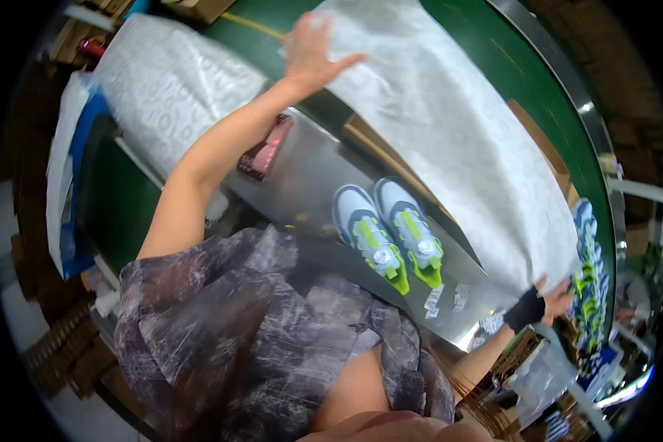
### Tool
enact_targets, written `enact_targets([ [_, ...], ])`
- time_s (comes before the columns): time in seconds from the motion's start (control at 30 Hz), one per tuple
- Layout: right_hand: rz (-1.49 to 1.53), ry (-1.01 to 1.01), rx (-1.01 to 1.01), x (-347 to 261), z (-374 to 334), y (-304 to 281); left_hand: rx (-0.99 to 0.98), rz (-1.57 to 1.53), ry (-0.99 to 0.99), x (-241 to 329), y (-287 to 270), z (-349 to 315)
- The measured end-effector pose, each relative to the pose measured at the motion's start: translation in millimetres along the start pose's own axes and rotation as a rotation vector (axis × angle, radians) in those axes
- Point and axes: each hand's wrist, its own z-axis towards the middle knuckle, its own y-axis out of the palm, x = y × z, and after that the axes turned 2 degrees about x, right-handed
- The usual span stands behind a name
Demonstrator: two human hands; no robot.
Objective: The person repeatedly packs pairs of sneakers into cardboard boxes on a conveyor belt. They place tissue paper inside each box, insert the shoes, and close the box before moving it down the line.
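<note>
A long sheet of white wrapping paper (449, 125) with a faint pattern lies slantwise over an open cardboard box (390, 156). My left hand (311, 53) is at the sheet's far left edge, fingers spread and thumb out. At its near right end, my right hand (557, 300), with a black band round the wrist, grips the gathered corner; its fingers are partly hidden. A pair of light blue and grey sneakers (387, 232) with lime green laces and heels stands on the metal table (309, 177) between my arms.
A stack of white patterned paper (173, 88) lies at the left. Beside my left forearm is a small pink box (267, 151). Labels (460, 297) stick to the table's near edge. Beyond runs a green conveyor belt (486, 44); more sneakers (589, 280) are lined up at the right.
</note>
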Motion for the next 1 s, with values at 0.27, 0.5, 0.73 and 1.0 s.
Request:
enact_targets([
  [0.27,0.348,0.008,-0.271,-70,-9,-20,-0.825,-1.174,-1.652,-35,86,-49],
  [0.5,0.855,-0.801,-0.304,-195,-122,-139,-0.832,-1.148,-1.543,43,65,-77],
  [0.73,1.187,-0.606,-0.788,-202,-78,-161,-0.412,-0.758,-1.072,-7,86,-92],
  [1.0,1.824,0.809,-1.046,-225,56,-128,-0.433,-0.47,-0.586,-61,33,-32],
])
